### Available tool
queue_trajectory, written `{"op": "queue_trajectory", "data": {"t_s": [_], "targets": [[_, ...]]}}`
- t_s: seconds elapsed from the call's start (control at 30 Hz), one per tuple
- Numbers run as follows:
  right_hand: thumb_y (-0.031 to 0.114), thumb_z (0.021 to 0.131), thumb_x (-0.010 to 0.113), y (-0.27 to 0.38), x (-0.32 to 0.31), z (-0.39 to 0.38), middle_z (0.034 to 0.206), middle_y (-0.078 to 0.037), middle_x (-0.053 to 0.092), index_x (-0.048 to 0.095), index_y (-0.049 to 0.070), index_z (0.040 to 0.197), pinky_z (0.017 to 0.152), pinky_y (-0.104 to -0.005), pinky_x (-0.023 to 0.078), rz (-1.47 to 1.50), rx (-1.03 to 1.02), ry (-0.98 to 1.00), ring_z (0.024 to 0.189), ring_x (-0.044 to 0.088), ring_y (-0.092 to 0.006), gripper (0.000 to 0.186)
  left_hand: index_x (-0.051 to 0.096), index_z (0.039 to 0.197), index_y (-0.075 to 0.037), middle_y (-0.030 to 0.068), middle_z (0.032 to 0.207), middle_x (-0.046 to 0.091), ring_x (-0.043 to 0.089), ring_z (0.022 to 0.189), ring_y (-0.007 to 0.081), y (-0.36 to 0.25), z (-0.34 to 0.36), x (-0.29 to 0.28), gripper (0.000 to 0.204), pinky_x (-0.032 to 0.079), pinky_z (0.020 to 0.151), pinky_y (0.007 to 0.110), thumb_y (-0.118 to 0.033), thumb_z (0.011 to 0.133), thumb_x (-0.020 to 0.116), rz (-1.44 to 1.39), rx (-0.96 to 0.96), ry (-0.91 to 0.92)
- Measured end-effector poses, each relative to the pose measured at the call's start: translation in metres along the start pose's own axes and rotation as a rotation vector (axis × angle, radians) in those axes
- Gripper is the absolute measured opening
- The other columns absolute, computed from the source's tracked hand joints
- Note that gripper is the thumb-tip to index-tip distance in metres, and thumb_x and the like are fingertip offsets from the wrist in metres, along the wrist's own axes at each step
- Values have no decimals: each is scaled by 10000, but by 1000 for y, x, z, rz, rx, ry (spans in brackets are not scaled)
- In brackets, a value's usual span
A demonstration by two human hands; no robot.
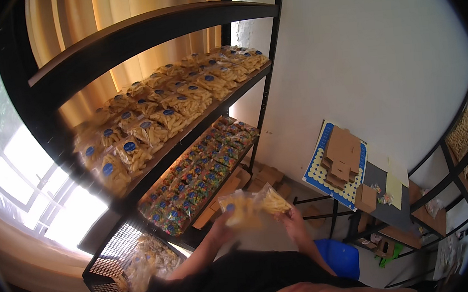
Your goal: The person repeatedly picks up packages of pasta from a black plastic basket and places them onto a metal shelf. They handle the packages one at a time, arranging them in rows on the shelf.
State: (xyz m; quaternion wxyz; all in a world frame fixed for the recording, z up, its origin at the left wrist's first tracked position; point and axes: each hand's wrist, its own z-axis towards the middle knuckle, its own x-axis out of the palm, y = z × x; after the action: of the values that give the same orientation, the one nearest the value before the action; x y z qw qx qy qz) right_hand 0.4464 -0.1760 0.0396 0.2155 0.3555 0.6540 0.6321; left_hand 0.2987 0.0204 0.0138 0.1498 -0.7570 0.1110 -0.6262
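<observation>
In front of my body, each hand holds a clear bag of pale yellow, stick-like pieces. My left hand grips the left bag, which is smeared by motion and has a dark blue sticker. My right hand is closed on the lower edge of the right bag. The two bags touch or overlap; I cannot tell which. Ahead to the left, a shelf board carries rows of similar yellow bags with blue round stickers. Colourful small bags fill the shelf below.
At my lower left stands a black mesh crate holding more bags. Flattened cardboard lies on a blue-and-yellow patterned table at the right. A blue stool or bin is beside my right side. Cardboard boxes sit on the floor behind the rack.
</observation>
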Motion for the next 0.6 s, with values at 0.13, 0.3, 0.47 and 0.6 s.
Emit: {"op": "queue_trajectory", "data": {"t_s": [0.13, 0.3, 0.47, 0.6], "targets": [[4, 909, 558, 9, 9, 46, 1174, -108, 616, 429, -23, 1338, 877, -307, 505, 129, -66, 29, 1024, 614, -178, 448, 399, 1374, -44, 155, 1377, 473, 444, 1282, 323, -19, 8, -5, 579, 290, 1121, 493, -304, 893, 590, -80, 74, -30], [15, 908, 554, 49, 18, 116, 1231, -117, 578, 424, -22, 1343, 919, -306, 499, 87, -96, 81, 1068, 594, -185, 455, 377, 1384, -34, 159, 1386, 462, 434, 1289, 333, -37, -5, -23, 549, 279, 1126, 499, -244, 909, 554, -91, 180, -148], [90, 973, 471, 119, 28, 209, 1302, -96, 529, 367, 9, 1382, 926, -337, 482, 116, -272, 230, 1152, 544, -182, 430, 346, 1406, -32, 166, 1405, 442, 422, 1303, 339, -43, -12, -39, 581, 281, 1122, 499, -283, 917, 535, -102, 373, -166], [89, 975, 475, 185, 48, 284, 1275, -94, 539, 377, 19, 1401, 933, -330, 463, -75, -541, 374, 1116, 551, -171, 443, 355, 1399, -23, 168, 1394, 454, 437, 1290, 340, -49, 4, -42, 572, 307, 1107, 499, -284, 923, 532, -82, 481, -326]]}}
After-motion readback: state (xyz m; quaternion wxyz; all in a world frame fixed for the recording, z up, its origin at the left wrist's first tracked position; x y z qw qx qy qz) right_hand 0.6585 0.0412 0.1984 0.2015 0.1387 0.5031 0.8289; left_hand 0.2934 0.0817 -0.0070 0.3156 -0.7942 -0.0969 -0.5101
